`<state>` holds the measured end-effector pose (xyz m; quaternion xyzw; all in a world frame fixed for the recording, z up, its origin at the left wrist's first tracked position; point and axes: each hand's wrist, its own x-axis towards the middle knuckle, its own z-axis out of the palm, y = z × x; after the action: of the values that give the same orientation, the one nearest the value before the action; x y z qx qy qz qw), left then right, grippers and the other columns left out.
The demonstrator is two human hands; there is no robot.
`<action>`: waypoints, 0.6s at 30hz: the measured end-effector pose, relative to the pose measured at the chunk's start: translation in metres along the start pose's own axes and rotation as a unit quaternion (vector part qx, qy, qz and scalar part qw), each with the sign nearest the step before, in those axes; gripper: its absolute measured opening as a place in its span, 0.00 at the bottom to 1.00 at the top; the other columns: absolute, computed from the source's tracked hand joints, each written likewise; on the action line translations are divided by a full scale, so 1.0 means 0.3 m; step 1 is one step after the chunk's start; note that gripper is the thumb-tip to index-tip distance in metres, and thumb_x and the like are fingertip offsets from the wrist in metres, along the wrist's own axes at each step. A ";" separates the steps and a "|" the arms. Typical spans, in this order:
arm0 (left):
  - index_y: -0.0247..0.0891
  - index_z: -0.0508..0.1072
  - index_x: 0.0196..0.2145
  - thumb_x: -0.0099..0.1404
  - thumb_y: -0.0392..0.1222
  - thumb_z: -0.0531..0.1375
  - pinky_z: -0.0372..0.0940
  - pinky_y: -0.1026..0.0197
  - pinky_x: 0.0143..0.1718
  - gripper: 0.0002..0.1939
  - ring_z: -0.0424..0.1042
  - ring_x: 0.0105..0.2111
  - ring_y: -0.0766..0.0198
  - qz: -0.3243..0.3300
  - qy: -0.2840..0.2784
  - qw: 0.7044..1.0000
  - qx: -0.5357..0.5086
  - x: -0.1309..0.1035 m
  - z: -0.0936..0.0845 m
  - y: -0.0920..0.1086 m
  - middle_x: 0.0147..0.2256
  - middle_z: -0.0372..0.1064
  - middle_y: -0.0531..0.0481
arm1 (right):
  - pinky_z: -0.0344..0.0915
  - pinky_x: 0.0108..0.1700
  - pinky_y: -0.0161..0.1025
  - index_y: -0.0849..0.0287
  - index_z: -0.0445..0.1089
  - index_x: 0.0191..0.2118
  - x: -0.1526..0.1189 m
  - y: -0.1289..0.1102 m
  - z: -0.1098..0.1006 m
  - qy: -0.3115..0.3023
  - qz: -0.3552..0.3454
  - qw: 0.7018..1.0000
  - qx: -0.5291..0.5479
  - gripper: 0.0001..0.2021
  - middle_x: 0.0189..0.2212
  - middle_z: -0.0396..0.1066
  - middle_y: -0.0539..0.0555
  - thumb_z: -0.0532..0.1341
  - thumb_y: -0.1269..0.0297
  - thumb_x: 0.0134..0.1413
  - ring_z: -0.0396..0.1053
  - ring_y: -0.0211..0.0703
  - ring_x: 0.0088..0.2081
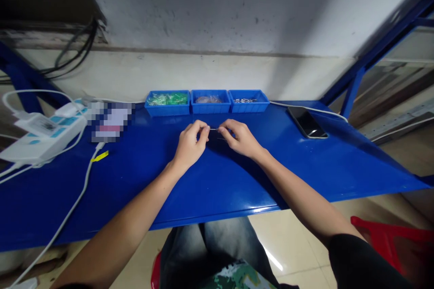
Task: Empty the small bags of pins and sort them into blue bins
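Observation:
Above the middle of the blue table, my left hand (192, 143) pinches one end of a thin metal rod (213, 129). The other end of the rod is pinched between the thumb and fingers of my right hand (240, 137). A short gap separates the two hands, and the rod spans it. Behind them stand three blue bins side by side: the left bin (167, 109) holds green and clear plastic bags, the middle bin (210, 108) holds brownish pieces, and the right bin (250, 107) holds thin metal pieces.
A black phone (308, 123) lies on the blue table (210, 189) at the right. At the left are a white power strip (44, 137) with plugs, a blurred-out device (111, 122) and a white cable (81, 189) with a yellow tag (100, 156). A red stool (389, 235) stands lower right.

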<state>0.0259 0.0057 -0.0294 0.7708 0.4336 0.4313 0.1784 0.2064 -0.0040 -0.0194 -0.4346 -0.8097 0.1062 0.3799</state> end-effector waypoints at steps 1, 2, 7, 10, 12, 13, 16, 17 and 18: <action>0.39 0.67 0.29 0.67 0.44 0.50 0.60 0.65 0.30 0.11 0.68 0.26 0.66 0.004 -0.003 1.000 0.005 -0.001 0.000 0.002 0.23 0.68 0.53 | 0.58 0.33 0.35 0.60 0.65 0.34 -0.001 -0.001 -0.003 -0.001 0.001 1.000 0.007 0.10 0.28 0.67 0.52 0.51 0.62 0.62 0.64 0.38 0.30; 0.39 0.66 0.27 0.67 0.44 0.50 0.59 0.65 0.30 0.13 0.68 0.26 0.66 0.006 -0.005 1.000 0.011 -0.001 0.000 0.003 0.22 0.68 0.53 | 0.58 0.33 0.35 0.60 0.64 0.36 -0.002 -0.002 -0.005 -0.004 0.000 1.000 0.013 0.08 0.28 0.67 0.51 0.53 0.61 0.61 0.64 0.38 0.30; 0.39 0.63 0.23 0.67 0.43 0.48 0.58 0.65 0.28 0.16 0.67 0.23 0.67 0.006 -0.026 0.999 0.025 -0.002 0.004 0.004 0.20 0.67 0.54 | 0.58 0.34 0.35 0.59 0.65 0.36 -0.008 -0.003 -0.010 -0.046 -0.034 0.998 0.007 0.05 0.29 0.67 0.51 0.58 0.63 0.55 0.64 0.39 0.31; 0.39 0.62 0.22 0.67 0.43 0.48 0.58 0.65 0.28 0.17 0.67 0.23 0.67 -0.001 -0.041 0.999 0.019 0.000 0.000 0.002 0.20 0.67 0.54 | 0.58 0.35 0.36 0.59 0.65 0.34 -0.008 -0.004 -0.009 -0.042 -0.044 0.998 -0.003 0.03 0.29 0.67 0.52 0.57 0.65 0.56 0.63 0.40 0.32; 0.39 0.64 0.24 0.68 0.43 0.48 0.59 0.65 0.29 0.15 0.68 0.24 0.67 -0.004 -0.048 0.999 0.008 0.000 -0.004 0.002 0.21 0.67 0.54 | 0.57 0.35 0.36 0.59 0.65 0.34 -0.007 -0.007 -0.011 -0.035 -0.041 0.999 -0.005 0.05 0.29 0.66 0.52 0.56 0.64 0.58 0.63 0.40 0.32; 0.39 0.65 0.27 0.68 0.43 0.47 0.59 0.65 0.30 0.13 0.69 0.25 0.67 -0.006 -0.048 0.999 -0.003 0.000 -0.005 0.004 0.22 0.68 0.54 | 0.57 0.35 0.36 0.59 0.65 0.33 -0.007 -0.009 -0.013 -0.035 -0.039 0.999 -0.007 0.07 0.28 0.66 0.52 0.55 0.63 0.59 0.62 0.39 0.31; 0.40 0.65 0.38 0.68 0.44 0.49 0.60 0.65 0.30 0.08 0.69 0.25 0.67 -0.002 -0.045 0.998 -0.041 -0.005 -0.006 0.010 0.23 0.68 0.55 | 0.57 0.35 0.36 0.59 0.64 0.28 -0.003 -0.014 -0.017 -0.044 -0.032 0.998 -0.018 0.14 0.25 0.64 0.51 0.50 0.61 0.63 0.61 0.39 0.29; 0.40 0.64 0.39 0.67 0.44 0.49 0.60 0.65 0.30 0.08 0.69 0.25 0.67 0.003 -0.048 0.998 -0.047 -0.007 -0.005 0.011 0.23 0.67 0.56 | 0.57 0.35 0.36 0.60 0.64 0.26 -0.002 -0.016 -0.018 -0.045 -0.030 0.998 -0.020 0.16 0.25 0.63 0.51 0.48 0.61 0.64 0.61 0.38 0.29; 0.40 0.64 0.38 0.67 0.44 0.50 0.60 0.66 0.30 0.07 0.69 0.25 0.68 0.007 -0.052 0.997 -0.048 -0.008 -0.003 0.013 0.23 0.67 0.55 | 0.57 0.35 0.37 0.60 0.63 0.25 -0.001 -0.018 -0.018 -0.045 -0.027 0.998 -0.020 0.17 0.24 0.62 0.51 0.47 0.61 0.64 0.61 0.38 0.29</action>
<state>0.0264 0.0015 -0.0277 0.7857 0.3969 0.4124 0.2348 0.2070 -0.0084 -0.0132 -0.4152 -0.8393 0.0993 0.3368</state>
